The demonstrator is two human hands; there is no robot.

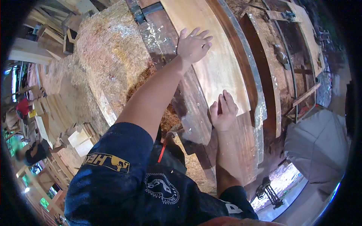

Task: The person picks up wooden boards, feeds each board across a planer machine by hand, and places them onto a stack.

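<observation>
A wide, pale wooden board [220, 67] lies lengthwise on a dark, worn wooden bench [194, 113]. My left hand [193, 47] rests palm down on the board, near its left edge, with the fingers spread. Closer to me, my right hand [224, 115] is at the board's near end. Its fingers stretch forward over the wood and its thumb is at the left edge. Neither hand grips anything that I can see.
Wood shavings [109, 49] heap up left of the bench. To its right stands a long brown plank [264, 71]. A grey cover [318, 145] drapes something at the right. Another person [36, 150] is at the far left, near stacked boards [83, 139].
</observation>
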